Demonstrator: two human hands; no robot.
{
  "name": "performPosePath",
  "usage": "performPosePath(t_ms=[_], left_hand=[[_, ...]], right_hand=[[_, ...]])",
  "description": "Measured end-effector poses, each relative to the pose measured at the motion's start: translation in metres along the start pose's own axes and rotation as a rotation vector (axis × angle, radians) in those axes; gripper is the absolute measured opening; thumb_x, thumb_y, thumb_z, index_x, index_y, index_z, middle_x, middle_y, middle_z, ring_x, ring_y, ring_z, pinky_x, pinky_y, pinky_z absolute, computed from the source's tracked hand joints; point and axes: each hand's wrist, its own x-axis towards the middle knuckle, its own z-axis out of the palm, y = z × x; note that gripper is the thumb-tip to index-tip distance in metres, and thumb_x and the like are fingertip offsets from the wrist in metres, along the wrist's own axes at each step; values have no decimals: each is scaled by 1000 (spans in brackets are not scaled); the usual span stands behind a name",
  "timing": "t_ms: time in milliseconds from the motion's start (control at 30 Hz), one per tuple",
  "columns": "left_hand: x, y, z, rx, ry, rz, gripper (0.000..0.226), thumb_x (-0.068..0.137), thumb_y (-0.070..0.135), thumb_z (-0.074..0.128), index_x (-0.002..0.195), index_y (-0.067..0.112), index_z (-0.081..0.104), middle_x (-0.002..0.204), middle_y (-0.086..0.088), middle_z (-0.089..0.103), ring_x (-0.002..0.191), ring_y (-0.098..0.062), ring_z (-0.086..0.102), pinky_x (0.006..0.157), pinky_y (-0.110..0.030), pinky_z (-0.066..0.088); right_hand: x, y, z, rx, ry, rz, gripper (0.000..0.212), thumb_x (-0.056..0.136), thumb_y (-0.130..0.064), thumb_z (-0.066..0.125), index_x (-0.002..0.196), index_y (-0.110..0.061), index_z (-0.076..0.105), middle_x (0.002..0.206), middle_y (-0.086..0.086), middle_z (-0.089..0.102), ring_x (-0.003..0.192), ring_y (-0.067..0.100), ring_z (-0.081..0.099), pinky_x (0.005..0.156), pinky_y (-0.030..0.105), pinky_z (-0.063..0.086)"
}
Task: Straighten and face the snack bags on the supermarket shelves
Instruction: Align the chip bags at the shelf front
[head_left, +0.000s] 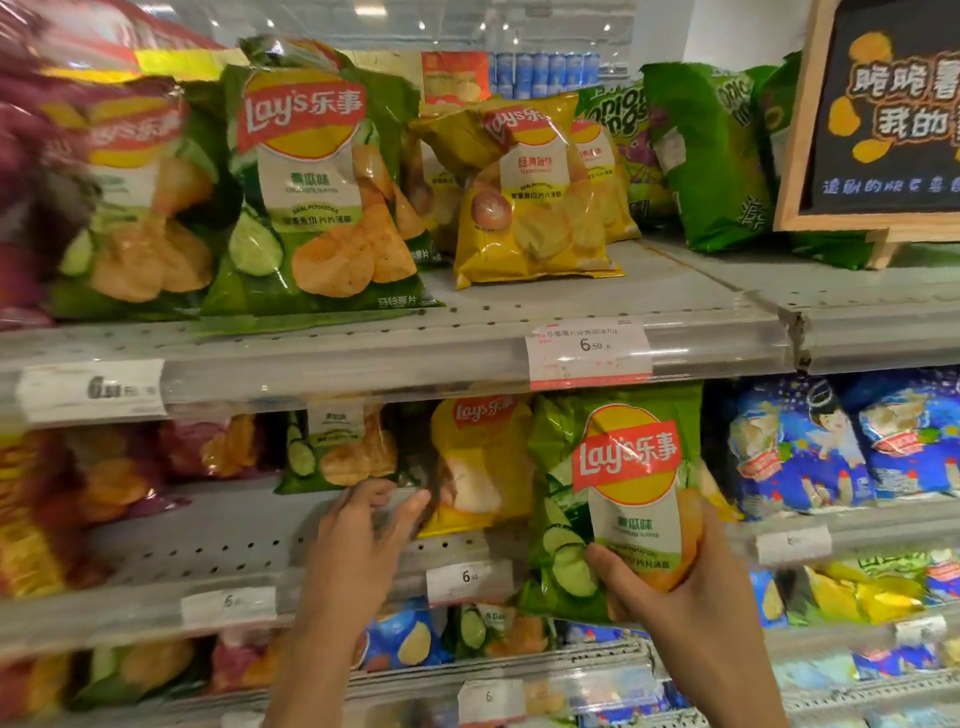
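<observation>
My right hand (670, 587) grips a green bag (618, 499) by its lower edge, thumb across the front and fingers curled behind. I hold the bag upright, logo facing me, in front of the middle shelf (218, 561), just right of a yellow bag (483, 462) that stands on that shelf.

My left hand (358, 540) reaches onto the middle shelf with fingers loosely bent and spread, gripping nothing. Its fingertips (421, 501) touch or nearly touch the lower left edge of the yellow bag; motion blur prevents a firm reading. A small green bag (337, 447) stands just behind and left of this hand, set back on the shelf. Purple bags (213, 447) sit further left, blurred.

On the top shelf (571, 312) two large green bags (311, 197) stand at the front edge, facing forward. To their right, a yellow pack (535, 197) stands set back from the edge, tilted slightly. Green onion-ring bags (711, 156) lean at the far right, beside a chalkboard sign (883, 114).

A price tag (589, 353) reading 6.50 hangs on the top shelf rail. Blue bags (800, 447) fill the section to the right of my held bag.
</observation>
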Motion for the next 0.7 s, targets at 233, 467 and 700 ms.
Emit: performPosePath(t_ms=[233,467,700], left_hand=[[-19,-64,-65,301,221,199,55,71,79,57,74,25,69,74,16,54,76,-21,61,73,-42,51],[-11,-110,-117,384,221,265,38,68,69,67,66,31,67,72,14,61,69,-19,59,73,-45,49],[-11,-116,-126,224,143,275,32,73,60,68,67,29,66,71,17,61,69,-14,61,69,-47,52]], right_hand=[[-13,-23,77,-18,-132,-31,84,51,-63,83,123,-47,44,98,-23,69,91,-6,64,69,15,55],[-11,-61,178,-60,-189,-94,92,61,-57,86,138,-29,45,111,-14,68,100,8,66,81,37,59],[7,-69,250,-57,-154,-79,91,66,-52,88,140,-28,39,117,-8,67,111,17,64,93,45,56]])
